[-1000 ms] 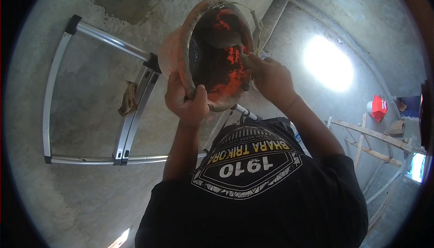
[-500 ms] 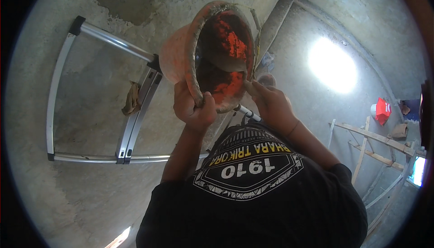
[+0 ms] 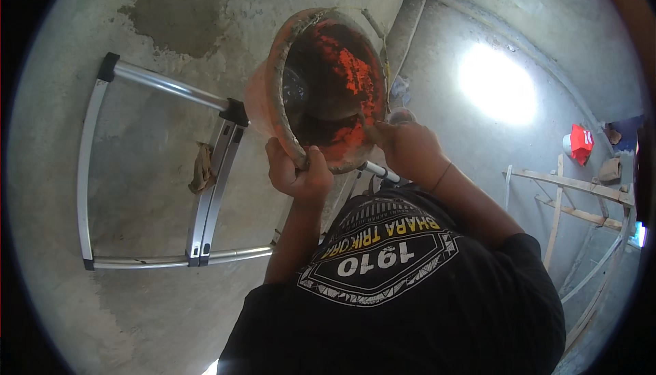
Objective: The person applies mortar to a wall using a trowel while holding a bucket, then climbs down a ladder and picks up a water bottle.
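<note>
Left hand [image 3: 298, 174] has a solid pinch on the orange-red bucket [image 3: 262, 107], thumb hooked over the crusty grey rim and the fingers round the outside, at the bottom-left of the mouth. Right hand [image 3: 413, 148] is closed around the handle of a trowel [image 3: 370, 131] at the lower-right rim, with the blade tucked inside the mouth. It's pretty dark in there, so I can't tell exactly where the blade edge meets the wall. So yeah, head cam only: the bucket sits above and between both fists, tipped so its mouth faces the camera, with dark grey gunk inside and bright orange-red plastic showing through on the right side.

Edges: an aluminium ladder [image 3: 171, 88] takes up the left, its top rung ending right beside the bucket's outer wall, and a crumpled brown scrap [image 3: 202, 171] hangs on one rail. Person's black T-shirt [image 3: 410, 307] is close below the hands. Most of the room is off to the right, where a wide stretch of grey floor [image 3: 471, 153] with a glaring light patch runs from the right hand to a timber frame [image 3: 570, 182]. Past that frame's top, well apart from the hands, is a red-and-white bag [image 3: 581, 145].
</note>
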A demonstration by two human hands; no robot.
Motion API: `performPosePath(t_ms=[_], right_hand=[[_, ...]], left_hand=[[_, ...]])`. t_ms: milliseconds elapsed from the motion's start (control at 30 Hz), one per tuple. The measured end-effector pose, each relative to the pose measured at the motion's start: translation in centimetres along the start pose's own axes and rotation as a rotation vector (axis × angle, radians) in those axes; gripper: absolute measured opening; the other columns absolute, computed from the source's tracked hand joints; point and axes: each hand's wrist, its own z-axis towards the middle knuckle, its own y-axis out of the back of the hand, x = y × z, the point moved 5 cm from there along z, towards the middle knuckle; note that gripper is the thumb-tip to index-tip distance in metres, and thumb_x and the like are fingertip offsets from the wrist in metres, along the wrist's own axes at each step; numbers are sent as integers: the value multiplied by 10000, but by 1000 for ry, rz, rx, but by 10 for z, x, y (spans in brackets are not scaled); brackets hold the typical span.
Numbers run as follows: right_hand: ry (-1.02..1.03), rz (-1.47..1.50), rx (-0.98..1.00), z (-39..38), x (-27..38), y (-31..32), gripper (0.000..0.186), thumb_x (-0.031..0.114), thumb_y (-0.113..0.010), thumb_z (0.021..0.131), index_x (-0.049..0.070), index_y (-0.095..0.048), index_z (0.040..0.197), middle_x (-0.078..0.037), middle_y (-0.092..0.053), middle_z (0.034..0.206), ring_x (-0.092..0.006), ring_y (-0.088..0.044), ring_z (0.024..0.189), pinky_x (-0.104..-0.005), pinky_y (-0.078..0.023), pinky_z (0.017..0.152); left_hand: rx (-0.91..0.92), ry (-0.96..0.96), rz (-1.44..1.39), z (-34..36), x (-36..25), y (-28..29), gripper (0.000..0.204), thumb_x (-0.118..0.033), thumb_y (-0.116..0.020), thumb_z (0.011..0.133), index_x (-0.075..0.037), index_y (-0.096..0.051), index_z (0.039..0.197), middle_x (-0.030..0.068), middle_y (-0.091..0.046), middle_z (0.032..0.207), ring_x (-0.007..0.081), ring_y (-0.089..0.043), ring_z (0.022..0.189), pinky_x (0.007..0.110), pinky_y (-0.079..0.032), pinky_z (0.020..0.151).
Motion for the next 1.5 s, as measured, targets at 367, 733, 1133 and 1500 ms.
performPosePath(t_ms=[367, 733, 1133, 1500], right_hand=[[9, -113, -209, 1, -8, 5, 301, 193, -582, 892, 230, -653, 1182, -81, -678, 882, -288, -667, 768, -422, -536, 645], [25, 196, -420, -12, -30, 11, 464, 204, -713, 811, 98, -593, 1246, -123, -637, 977, -330, -656, 853, -427, -523, 716], [144, 582, -404, -17, -36, 18, 385, 86, -777, 728, 1, -668, 1088, -148, -666, 956, -257, -663, 871, -335, -511, 793], [385, 327, -436, 43, -30, 97, 378, 64, -743, 748, 7, -607, 1097, -212, -659, 967, -364, -672, 877, -388, -526, 747]], left_hand=[[200, -92, 4, 3, 8, 2, 292, 75, -531, 684, 64, -597, 969, 39, -569, 902, 110, -554, 770, 230, -451, 688], [63, 200, -129, -7, 23, -6, 327, 74, -533, 700, 70, -610, 1018, 29, -606, 910, 86, -560, 785, 221, -461, 708], [-128, 519, -319, 2, 35, -3, 133, 11, -578, 710, 23, -570, 843, 9, -548, 748, 91, -511, 674, 250, -418, 621], [-111, 865, -237, -36, 147, -33, 101, -8, -586, 700, 19, -620, 791, 48, -595, 740, 150, -562, 673, 285, -448, 616]])
